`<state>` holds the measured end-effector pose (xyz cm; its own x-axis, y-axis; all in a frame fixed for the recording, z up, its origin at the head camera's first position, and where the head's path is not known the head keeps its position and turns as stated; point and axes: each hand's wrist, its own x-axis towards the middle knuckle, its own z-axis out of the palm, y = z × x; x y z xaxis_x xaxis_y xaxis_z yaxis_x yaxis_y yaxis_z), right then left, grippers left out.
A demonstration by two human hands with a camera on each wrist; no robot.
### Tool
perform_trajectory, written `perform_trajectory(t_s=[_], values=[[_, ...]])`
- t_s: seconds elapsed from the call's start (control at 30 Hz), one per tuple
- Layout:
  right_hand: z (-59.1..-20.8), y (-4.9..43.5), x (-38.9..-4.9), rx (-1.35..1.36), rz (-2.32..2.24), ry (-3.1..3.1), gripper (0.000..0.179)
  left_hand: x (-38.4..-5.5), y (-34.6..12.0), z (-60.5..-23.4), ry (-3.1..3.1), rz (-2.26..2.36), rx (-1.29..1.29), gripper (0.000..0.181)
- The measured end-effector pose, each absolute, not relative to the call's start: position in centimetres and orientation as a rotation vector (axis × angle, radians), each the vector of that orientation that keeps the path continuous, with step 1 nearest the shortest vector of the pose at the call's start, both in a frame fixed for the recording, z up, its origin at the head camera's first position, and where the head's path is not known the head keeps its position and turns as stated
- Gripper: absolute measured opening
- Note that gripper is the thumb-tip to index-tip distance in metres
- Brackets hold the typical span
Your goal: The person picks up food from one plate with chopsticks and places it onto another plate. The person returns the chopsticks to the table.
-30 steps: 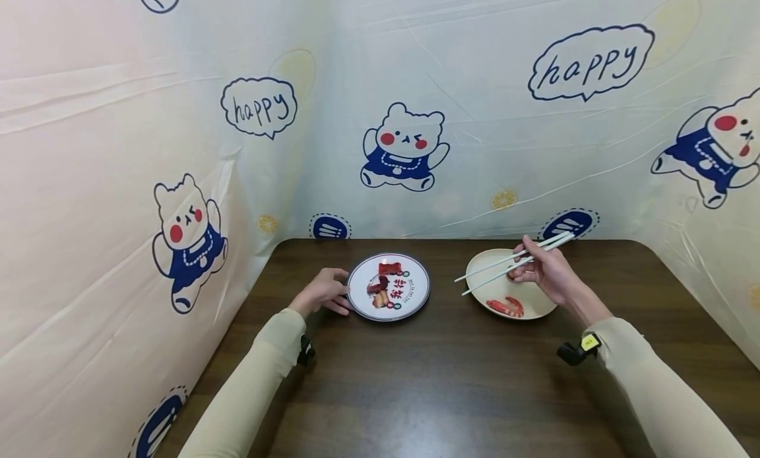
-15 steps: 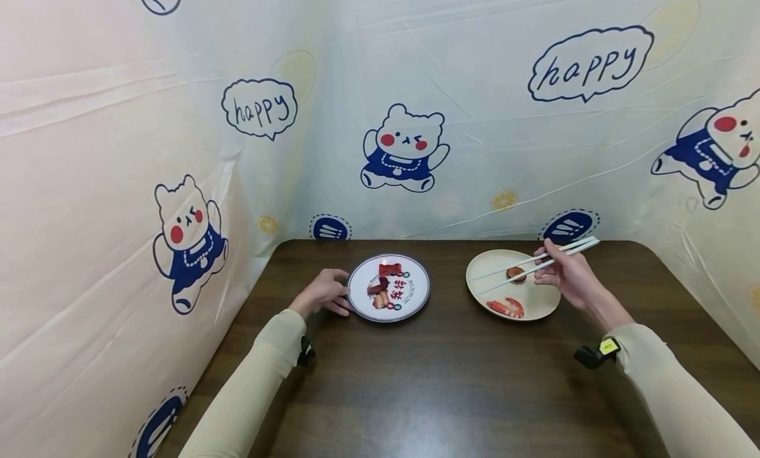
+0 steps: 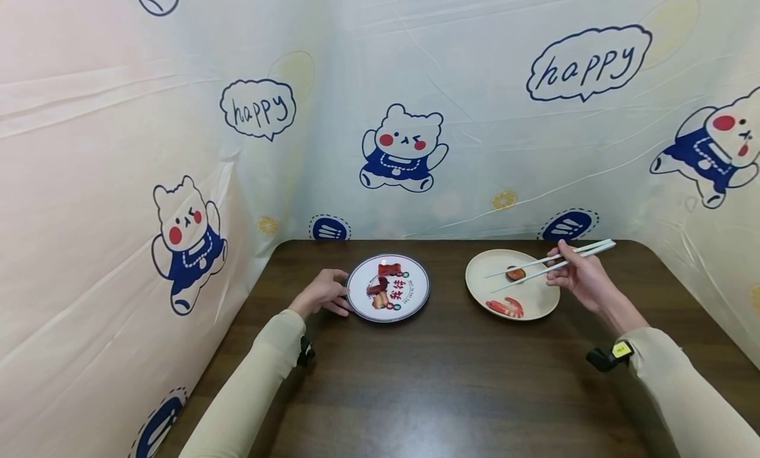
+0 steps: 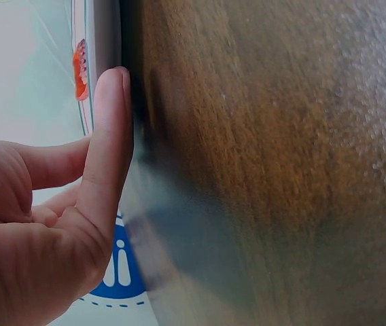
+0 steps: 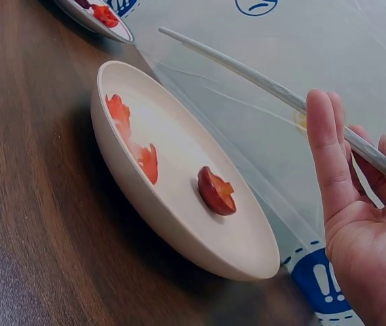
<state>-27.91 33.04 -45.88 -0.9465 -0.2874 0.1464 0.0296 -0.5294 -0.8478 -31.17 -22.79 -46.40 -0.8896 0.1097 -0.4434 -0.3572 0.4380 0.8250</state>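
My right hand point(image 3: 584, 283) holds a pair of pale chopsticks point(image 3: 584, 248), their tips reaching over the beige plate point(image 3: 477, 283). On that plate lie a red-and-white shrimp point(image 3: 506, 307) and a small brown, orange-faced food piece point(image 5: 217, 192). The chopsticks overlap the brown piece in the head view, with nothing pinched between their tips. At the left, a blue-rimmed white plate point(image 3: 418, 309) with red lettering carries a red piece point(image 3: 389, 269), a dark red one point(image 3: 375, 287) and a tan one point(image 3: 380, 301). My left hand point(image 3: 323, 292) touches its left rim with extended fingers.
Both plates stand on a dark brown wooden table point(image 3: 404, 385), near its back edge. Behind and beside it hangs a pale patterned curtain point(image 3: 475, 161) with bears and lettering. Dark straps point(image 3: 605, 359) sit on both wrists.
My right hand has drawn to the right with the chopsticks, uncovering the brown food piece on the beige plate. My left hand and both plates stay in place.
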Motion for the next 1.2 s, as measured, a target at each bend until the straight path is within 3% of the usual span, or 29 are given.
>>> perform_trajectory(t_s=[1.2], values=[[-46.6,35.8,-27.7,-0.308,-2.701,1.403,0.038,-31.1,-22.9,-46.3,2.251,1.458,-0.211,0.054]])
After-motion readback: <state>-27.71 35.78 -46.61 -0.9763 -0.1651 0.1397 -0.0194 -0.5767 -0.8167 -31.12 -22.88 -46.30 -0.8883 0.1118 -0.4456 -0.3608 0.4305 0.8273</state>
